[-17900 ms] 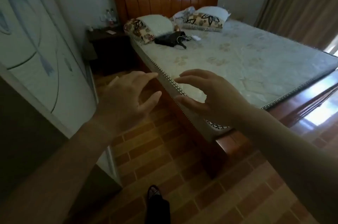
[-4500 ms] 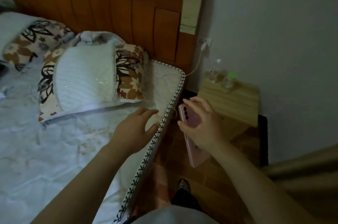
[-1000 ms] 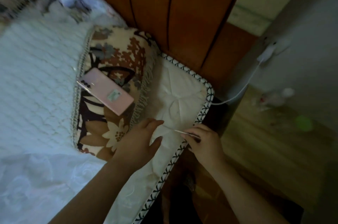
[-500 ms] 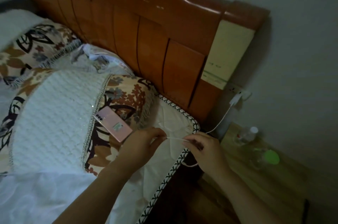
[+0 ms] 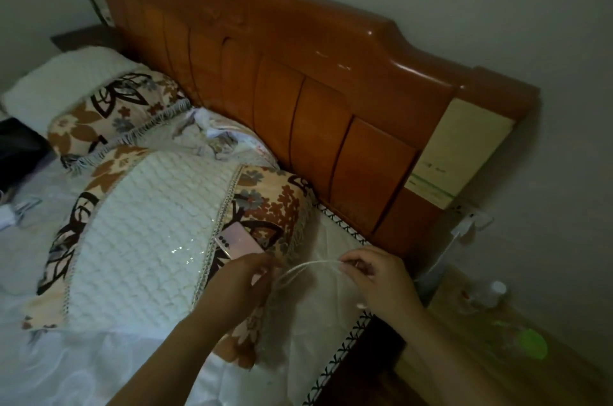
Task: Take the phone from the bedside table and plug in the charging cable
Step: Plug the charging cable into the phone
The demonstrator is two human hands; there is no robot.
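A pink phone point(image 5: 239, 244) lies face down on the floral end of the near pillow point(image 5: 146, 239), its lower end hidden behind my left hand. The white charging cable point(image 5: 306, 268) is stretched between my two hands above the mattress corner. My left hand point(image 5: 245, 283) pinches one part of it just below the phone; my right hand point(image 5: 378, 279) pinches another part to the right. The cable runs on to a white charger point(image 5: 464, 228) plugged into the wall socket beside the headboard. The plug end is hidden.
A wooden headboard point(image 5: 298, 100) stands behind the pillows. The light wooden bedside table point(image 5: 497, 349) at the lower right holds two plastic bottles point(image 5: 494, 294) and a green cap point(image 5: 530, 344). A second pillow point(image 5: 99, 100) and a dark bag point(image 5: 16, 147) lie at the left.
My hands have pulled the cable taut between them and drawn further apart. The view has tilted up and left. The phone stays on the pillow.
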